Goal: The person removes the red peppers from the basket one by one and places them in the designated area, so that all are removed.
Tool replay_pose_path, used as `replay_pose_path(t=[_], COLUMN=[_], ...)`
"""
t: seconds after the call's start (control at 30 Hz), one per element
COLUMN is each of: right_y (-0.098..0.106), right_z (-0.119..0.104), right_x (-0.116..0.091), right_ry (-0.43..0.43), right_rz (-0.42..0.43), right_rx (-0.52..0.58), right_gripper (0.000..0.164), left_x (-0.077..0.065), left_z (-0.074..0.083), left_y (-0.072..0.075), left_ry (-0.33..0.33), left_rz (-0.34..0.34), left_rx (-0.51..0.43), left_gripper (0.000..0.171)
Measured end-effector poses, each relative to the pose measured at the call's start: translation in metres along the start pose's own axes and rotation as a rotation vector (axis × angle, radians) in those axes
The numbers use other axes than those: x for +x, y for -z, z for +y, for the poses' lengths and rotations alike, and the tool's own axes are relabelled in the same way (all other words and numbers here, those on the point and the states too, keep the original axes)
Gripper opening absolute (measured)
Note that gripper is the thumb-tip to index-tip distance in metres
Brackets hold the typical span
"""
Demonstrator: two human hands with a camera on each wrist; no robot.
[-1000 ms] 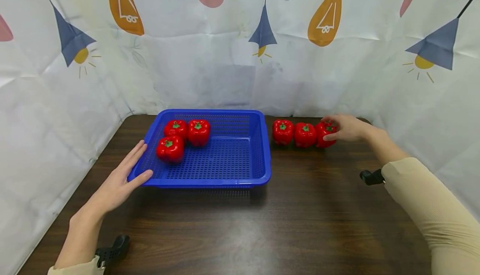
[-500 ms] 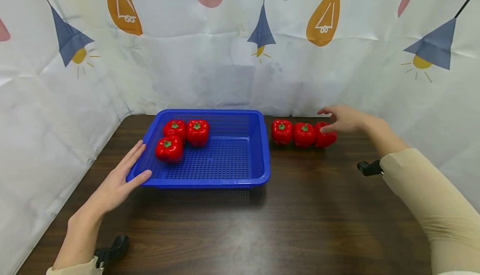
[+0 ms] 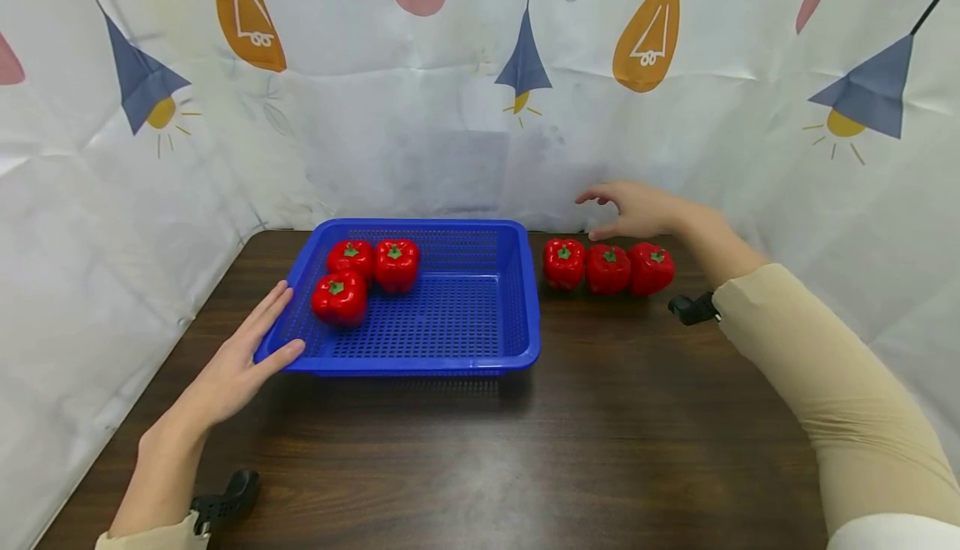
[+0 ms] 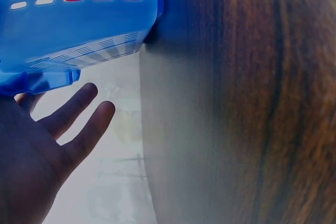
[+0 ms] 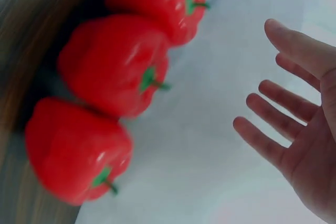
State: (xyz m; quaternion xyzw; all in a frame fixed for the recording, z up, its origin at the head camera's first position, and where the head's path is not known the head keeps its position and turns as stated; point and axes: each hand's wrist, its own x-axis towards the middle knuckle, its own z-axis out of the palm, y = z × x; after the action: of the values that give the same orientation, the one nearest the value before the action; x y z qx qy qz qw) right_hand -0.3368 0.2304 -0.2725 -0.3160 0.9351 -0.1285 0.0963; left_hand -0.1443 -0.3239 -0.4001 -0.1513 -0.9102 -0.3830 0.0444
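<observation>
1. Head view: a blue rectangular slotted plastic basket (image 3: 420, 364), left of centre, holds three glossy red green-stemmed bell peppers (image 3: 340, 298) at its left end.
2. The left hand (image 3: 236, 362), fingers straight and thumb spread, rests at its lower-left rim, gripping nothing.
3. The right hand (image 3: 637, 208), empty and loosely spread, hovers right of centre near three more red bell peppers (image 3: 608, 270) in a row.
4. Left wrist view: the basket is cut off at upper left, contents only red glimpses.
5. Peppers total six.

The peppers (image 3: 651, 269) are red with green stems (image 5: 148, 78), the basket (image 3: 420, 365) blue, the sleeves (image 3: 817, 367) beige, the desk (image 3: 585, 433) brown with darker grain; the white cloth (image 3: 397, 142) bears orange bulbs (image 3: 647, 40) and grey-blue lamps (image 3: 524, 62).
</observation>
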Motion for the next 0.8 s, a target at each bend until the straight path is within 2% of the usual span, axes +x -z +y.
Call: replay_pose_path(t=[0.17,0.5,0.8], right_y=[0.000,-0.011,-0.023], right_z=[-0.023,-0.063,-0.097], right_x=[0.019,0.054,0.083], right_ry=[0.072,0.172,0.210], right_rz=[-0.008,-0.016,-0.091], right_rx=[-0.042,-0.014,-0.115], right_gripper=[0.058,0.059,0.062], left_x=[0.000,0.000,-0.001], left_z=[0.000,0.001,0.000], left_y=[0.000,0.000,-0.001], left_ry=[0.003,-0.003,0.002], left_rz=[-0.001,0.003,0.007], left_rx=[-0.002,-0.011,-0.013], left_gripper=[0.078,0.078,0.077])
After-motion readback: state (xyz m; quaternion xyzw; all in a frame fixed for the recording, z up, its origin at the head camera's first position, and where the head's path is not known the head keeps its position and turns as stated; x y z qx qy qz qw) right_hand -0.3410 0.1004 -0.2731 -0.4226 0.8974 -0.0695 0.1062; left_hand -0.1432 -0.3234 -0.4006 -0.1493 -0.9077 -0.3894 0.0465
